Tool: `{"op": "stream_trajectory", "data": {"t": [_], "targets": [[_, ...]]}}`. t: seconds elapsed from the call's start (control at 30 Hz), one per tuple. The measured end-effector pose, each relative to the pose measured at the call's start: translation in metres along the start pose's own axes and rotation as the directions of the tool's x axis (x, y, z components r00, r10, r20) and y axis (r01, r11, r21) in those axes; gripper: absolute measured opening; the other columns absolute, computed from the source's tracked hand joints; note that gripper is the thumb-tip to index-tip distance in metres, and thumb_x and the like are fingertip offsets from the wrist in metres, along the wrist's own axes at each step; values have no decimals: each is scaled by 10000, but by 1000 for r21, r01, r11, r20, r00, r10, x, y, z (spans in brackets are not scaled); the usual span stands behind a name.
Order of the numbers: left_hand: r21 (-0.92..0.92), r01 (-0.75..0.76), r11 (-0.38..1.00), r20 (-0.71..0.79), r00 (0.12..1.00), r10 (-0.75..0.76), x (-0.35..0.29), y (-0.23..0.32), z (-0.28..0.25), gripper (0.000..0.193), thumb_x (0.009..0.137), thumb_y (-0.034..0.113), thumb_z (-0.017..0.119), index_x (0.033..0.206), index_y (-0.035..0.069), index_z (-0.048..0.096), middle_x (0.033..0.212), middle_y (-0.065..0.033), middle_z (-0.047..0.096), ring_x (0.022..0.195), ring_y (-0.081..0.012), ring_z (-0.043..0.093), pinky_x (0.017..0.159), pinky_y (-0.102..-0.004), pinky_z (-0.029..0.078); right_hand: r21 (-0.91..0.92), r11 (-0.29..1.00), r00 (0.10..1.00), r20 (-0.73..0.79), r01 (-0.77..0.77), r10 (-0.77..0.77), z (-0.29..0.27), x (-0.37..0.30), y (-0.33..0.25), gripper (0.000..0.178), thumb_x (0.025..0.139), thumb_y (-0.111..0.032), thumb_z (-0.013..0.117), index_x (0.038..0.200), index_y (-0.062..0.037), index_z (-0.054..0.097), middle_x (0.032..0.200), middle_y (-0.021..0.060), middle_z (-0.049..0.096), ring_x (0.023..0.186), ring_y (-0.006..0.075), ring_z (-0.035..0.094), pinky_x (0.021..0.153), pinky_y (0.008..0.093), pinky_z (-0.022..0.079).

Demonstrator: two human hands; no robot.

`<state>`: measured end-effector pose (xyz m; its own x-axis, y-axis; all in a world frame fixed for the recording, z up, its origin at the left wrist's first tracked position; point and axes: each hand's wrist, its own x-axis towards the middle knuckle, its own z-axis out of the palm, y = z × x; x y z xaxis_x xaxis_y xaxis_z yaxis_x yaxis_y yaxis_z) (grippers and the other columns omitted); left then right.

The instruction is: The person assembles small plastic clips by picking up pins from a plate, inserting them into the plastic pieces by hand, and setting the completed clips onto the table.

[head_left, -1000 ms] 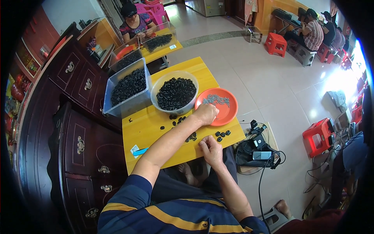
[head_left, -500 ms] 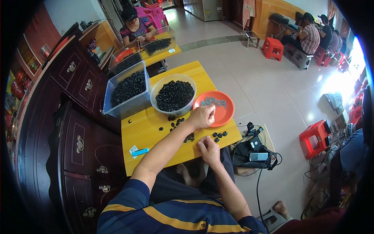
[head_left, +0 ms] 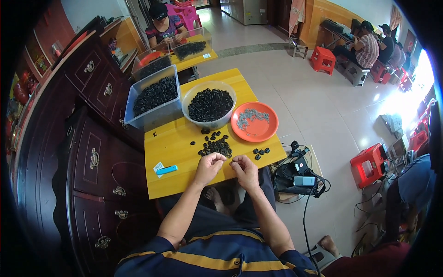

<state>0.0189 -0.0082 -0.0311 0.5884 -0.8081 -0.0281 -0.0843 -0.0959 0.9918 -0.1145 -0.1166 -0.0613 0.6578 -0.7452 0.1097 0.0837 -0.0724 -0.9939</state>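
Note:
My left hand (head_left: 209, 169) and my right hand (head_left: 246, 172) are close together over the near edge of the yellow table (head_left: 161, 188). Both are closed in a pinch, fingertips nearly meeting; whatever they hold is too small to make out. Just beyond them lies a loose pile of small black oval pieces (head_left: 216, 147). To the right sits a smaller group of similar black pieces (head_left: 261, 152). An orange-red plate (head_left: 254, 134) holds many small grey metal bits (head_left: 251, 118). Behind the pile stands a round translucent tub (head_left: 213, 123) full of black pieces.
A clear rectangular bin (head_left: 154, 119) of black pieces stands at the table's left. A blue-handled tool (head_left: 167, 170) lies near the left edge. Dark drawers (head_left: 92, 159) border the left side. Cables and a bag (head_left: 295, 173) rest at the right. A person (head_left: 164, 27) works at another table.
My left hand has come back from the orange-red plate to beside my right hand, staying closed. My right hand has barely moved. The view has shifted slightly.

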Motion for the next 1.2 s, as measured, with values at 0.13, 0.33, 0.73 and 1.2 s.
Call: {"op": "stream_trajectory", "data": {"t": [0.13, 0.33, 0.73, 1.2], "targets": [[-35, 17, 999, -13, 1000, -17, -6, -10, -7, 86, 931, 11, 600, 962, 32, 677, 770, 65, 591, 646, -3, 498, 572, -184, 403, -94, 996, 999, 53, -4, 9, 6, 2, -6, 69, 922, -71, 663, 965, -18, 660, 793, 37, 674, 752, 86, 637, 713, 263, 522], [-16, -60, 998, -99, 993, 58, 2, -16, -18, 132, 911, 6, 605, 1030, 35, 653, 854, 41, 617, 744, -29, 553, 683, -201, 476, 104, 985, 980, 157, -140, 123, 16, 11, 15, 94, 936, -88, 648, 999, -20, 641, 823, 0, 642, 778, 74, 599, 718, 246, 496], [116, -141, 983, -26, 989, 144, -1, -24, -7, 234, 920, -61, 590, 1132, 38, 598, 942, 37, 578, 844, -27, 546, 772, -189, 471, 65, 981, 975, 135, -184, 175, 16, 6, 26, 116, 912, -83, 647, 1006, -17, 660, 835, 37, 684, 779, 107, 647, 735, 271, 521], [306, -215, 927, -60, 968, 244, -4, -12, -7, 252, 867, -49, 648, 1101, 34, 601, 825, -65, 672, 710, -135, 672, 682, -285, 541, -35, 987, 979, 126, -157, 160, 19, 9, 27, 142, 890, -108, 664, 1004, -28, 688, 845, 75, 721, 794, 146, 690, 748, 301, 540]]}}
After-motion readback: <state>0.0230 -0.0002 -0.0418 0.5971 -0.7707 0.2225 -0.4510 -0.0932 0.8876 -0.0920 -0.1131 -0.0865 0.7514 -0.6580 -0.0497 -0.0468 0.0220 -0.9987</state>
